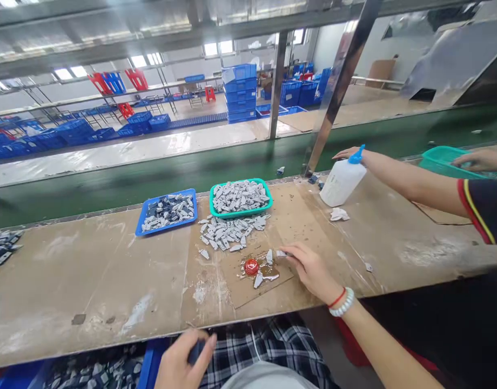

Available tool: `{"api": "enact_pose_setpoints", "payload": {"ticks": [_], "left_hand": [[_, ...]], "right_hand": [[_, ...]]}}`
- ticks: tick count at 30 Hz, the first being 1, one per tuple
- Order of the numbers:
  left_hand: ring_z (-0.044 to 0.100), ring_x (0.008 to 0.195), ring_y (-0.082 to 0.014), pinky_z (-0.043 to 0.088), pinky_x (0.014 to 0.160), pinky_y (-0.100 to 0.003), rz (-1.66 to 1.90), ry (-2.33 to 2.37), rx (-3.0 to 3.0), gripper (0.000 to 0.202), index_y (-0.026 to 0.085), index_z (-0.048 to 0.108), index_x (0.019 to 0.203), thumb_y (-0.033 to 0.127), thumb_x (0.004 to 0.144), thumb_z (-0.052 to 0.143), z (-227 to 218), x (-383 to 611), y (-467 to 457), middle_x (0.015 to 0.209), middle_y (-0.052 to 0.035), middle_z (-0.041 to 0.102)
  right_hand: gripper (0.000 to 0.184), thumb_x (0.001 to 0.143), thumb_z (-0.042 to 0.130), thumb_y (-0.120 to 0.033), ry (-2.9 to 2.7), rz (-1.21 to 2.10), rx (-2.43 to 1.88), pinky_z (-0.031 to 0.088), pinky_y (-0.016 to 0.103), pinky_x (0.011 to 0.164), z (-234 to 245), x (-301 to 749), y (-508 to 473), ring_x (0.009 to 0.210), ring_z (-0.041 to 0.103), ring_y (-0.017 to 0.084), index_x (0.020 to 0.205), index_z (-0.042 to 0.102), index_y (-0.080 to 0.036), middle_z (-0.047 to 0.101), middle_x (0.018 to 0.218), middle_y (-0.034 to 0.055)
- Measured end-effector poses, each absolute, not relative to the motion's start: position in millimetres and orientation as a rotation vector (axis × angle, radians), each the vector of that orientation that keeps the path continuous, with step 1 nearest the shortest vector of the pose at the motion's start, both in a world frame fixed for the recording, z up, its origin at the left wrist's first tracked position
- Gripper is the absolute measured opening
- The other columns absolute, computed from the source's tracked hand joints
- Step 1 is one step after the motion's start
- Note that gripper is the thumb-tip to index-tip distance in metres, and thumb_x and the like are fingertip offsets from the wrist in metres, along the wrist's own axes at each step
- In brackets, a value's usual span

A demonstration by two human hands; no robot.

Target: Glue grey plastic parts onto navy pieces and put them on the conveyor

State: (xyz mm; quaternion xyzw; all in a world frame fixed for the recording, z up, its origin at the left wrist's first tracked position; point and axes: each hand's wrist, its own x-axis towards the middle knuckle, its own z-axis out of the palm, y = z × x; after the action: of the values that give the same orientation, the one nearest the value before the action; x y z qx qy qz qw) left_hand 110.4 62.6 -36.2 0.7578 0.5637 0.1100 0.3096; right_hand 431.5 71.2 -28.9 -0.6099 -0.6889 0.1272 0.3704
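Note:
My right hand point(311, 272), with a bracelet at the wrist, pinches a small light-grey plastic piece point(281, 253) above the bench. Beside it, a round red dish or cap point(251, 267) sits on wet cardboard point(242, 294), with two loose grey pieces point(259, 279) in the puddle around it. Low in view, in front of the bench edge, my left hand point(181, 359) is closed on a small dark-blue piece point(196, 351) between thumb and fingers. Behind the dish lies a heap of grey pieces point(228, 232), against a green tray point(241, 214) full of similar ones.
A blue tray point(166, 231) holds mixed dark and grey pieces. A white bottle with a blue nozzle point(341, 181) stands right, near a co-worker's arm point(414, 175) reaching across. A blue crate point(151, 359) of pieces is below the bench. A green belt point(183, 167) runs behind.

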Motion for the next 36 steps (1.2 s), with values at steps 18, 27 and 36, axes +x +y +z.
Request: {"api": "enact_pose_setpoints", "payload": {"ticks": [18,27,36], "left_hand": [[0.055,0.098,-0.0307,0.046,0.078,-0.039,0.06,1.42,2.543,0.083,0.022,0.036,0.129,0.067,0.061,0.055,-26.5,179.5,124.1,0.134,-0.0084,0.036],[0.05,0.083,-0.0173,0.041,0.075,-0.028,0.568,1.211,1.537,0.039,0.026,0.046,0.111,0.051,0.083,0.037,-3.2,168.9,127.2,0.096,-0.0031,0.054],[0.042,0.073,-0.0169,0.036,0.07,-0.027,0.574,0.902,1.289,0.025,0.026,0.043,0.102,0.044,0.085,0.039,28.3,228.4,135.4,0.079,-0.0028,0.049]], "right_hand": [[0.021,0.085,0.041,-0.016,-1.977,0.276,-1.541,0.047,0.032,0.069,-46.4,409.6,57.2,0.077,0.054,0.017,0.085,0.062,-0.017,0.056,0.078,0.0066],[0.031,0.079,0.054,-0.04,-1.126,1.142,-1.345,0.044,0.02,0.051,-32.9,424.6,64.6,0.055,0.05,0.008,0.091,0.065,-0.013,0.056,0.064,0.0024],[0.022,0.077,0.057,-0.034,-0.907,1.301,-1.103,0.048,0.024,0.058,5.0,432.9,82.3,0.062,0.056,0.011,0.094,0.066,-0.023,0.06,0.074,0.0025]]}}
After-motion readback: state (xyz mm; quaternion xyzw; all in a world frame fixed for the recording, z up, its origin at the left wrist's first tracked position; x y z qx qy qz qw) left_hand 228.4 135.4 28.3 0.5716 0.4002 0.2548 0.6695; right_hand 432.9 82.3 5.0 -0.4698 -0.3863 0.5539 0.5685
